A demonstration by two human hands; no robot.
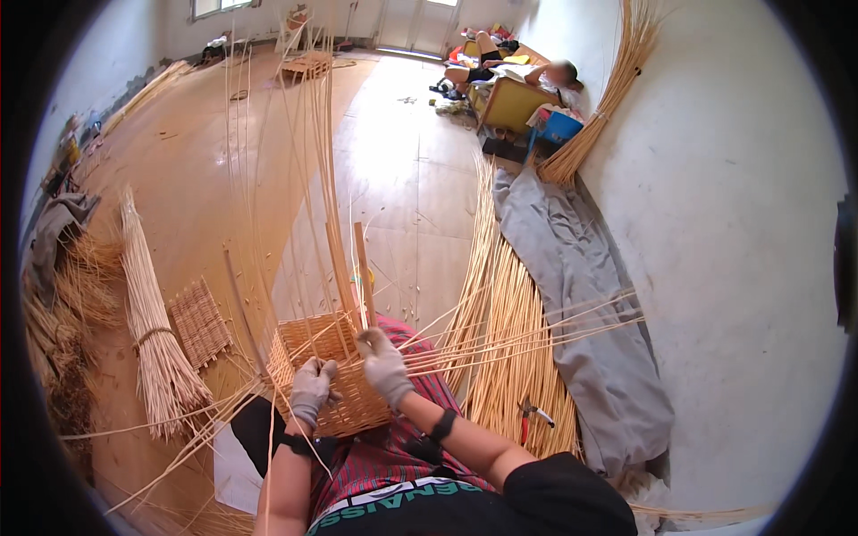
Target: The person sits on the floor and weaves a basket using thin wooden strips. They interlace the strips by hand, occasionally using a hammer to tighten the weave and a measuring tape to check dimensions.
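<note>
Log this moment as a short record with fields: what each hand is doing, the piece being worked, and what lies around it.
left hand: gloved left hand grips the near rim of the basket
right hand: gloved right hand pinches a weaving strand at the rim
basket: half woven, on the person's lap, long upright stakes rising from it
right of person: loose canes on the floor, red-handled cutters, grey cloth
left of person: tied bundle, small woven mat

A basket-weaving workshop set up in a bare room with a tiled floor (393, 179). Bundles of reeds (156, 339) lie about, more lean on the wall (617, 80) (plain and unpainted), beside a half-woven basket (326, 357) and a woven mat (199, 322).
</note>
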